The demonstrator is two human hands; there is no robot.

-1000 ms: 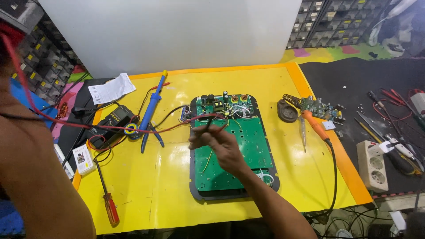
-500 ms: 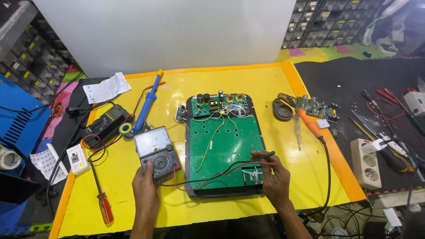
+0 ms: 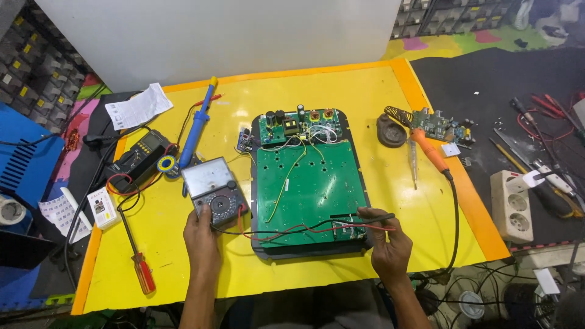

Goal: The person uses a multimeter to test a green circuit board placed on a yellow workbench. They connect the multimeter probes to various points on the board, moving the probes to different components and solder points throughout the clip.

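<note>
A large green circuit board (image 3: 308, 189) lies in a dark tray in the middle of the yellow mat (image 3: 183, 268). My right hand (image 3: 390, 244) pinches two thin test probes (image 3: 359, 220), their tips resting on the board's lower right corner. Red and black leads run from the probes across the board to a grey analog multimeter (image 3: 213, 187). My left hand (image 3: 203, 234) grips the lower edge of that meter, fingers by its dial.
A blue desoldering pump (image 3: 198, 125), a black digital meter (image 3: 141, 157) and a red-handled screwdriver (image 3: 140, 268) lie at the left. An orange soldering iron (image 3: 429, 152), a small circuit board (image 3: 440, 125) and a white power strip (image 3: 510, 206) are at the right.
Since a second ago my right hand came down from the board's centre to its lower right corner with the probes. My left hand brought the analog meter onto the mat beside the board.
</note>
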